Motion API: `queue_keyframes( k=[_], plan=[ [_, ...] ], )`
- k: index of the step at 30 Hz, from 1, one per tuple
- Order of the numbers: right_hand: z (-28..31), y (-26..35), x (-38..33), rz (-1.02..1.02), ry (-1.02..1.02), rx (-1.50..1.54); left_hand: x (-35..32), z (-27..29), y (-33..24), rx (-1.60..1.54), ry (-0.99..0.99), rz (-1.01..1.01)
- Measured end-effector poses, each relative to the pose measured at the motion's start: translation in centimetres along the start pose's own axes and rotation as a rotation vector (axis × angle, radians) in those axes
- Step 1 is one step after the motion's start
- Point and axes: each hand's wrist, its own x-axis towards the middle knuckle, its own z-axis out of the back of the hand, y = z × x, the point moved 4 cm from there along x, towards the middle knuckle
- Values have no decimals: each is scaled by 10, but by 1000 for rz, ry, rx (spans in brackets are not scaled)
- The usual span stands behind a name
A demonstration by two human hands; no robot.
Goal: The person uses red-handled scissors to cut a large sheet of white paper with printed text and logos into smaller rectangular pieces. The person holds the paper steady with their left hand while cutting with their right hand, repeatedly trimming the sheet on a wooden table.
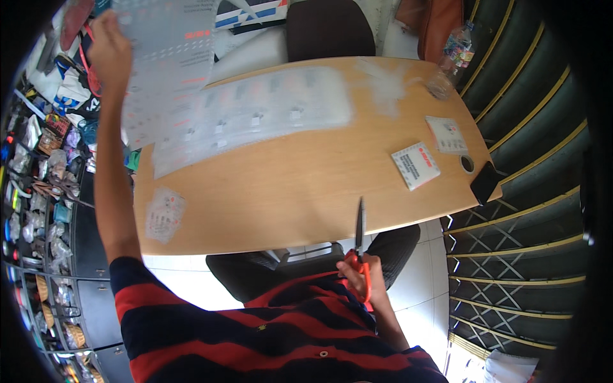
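My left hand [111, 52] is raised at the far left, fingers closed on the edge of a large translucent plastic sheet [169, 70] with red and dark print. The sheet hangs over the table's left end. More clear plastic sheeting [255, 105] with small white rectangles lies flat along the table's far side. Close to my body, beyond the table's near edge, my right hand [365, 273] grips red-handled scissors [360, 220]. Their dark blades point away from me and look closed together.
The wooden table [287, 191] also bears a printed white packet [416, 166], a flat packet [446, 135], a tape roll [467, 165], a black phone-like object [486, 183], a plastic bottle [454, 54] and small clear bags [165, 215]. Cluttered shelves [51, 210] stand left, a folding metal gate [511, 255] right.
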Motion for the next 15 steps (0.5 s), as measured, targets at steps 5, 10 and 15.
queue_keyframes(
  k=[5, 10, 15],
  plan=[
    [8, 58, 31, 104, 71, 220, 93, 93, -86, -90, 369, -277],
    [21, 118, 79, 548, 37, 233, 84, 107, -114, -266, 665, -434],
    [18, 138, 104, 423, 31, 440, 71, 121, -163, -490, 1009, -255]
  ],
)
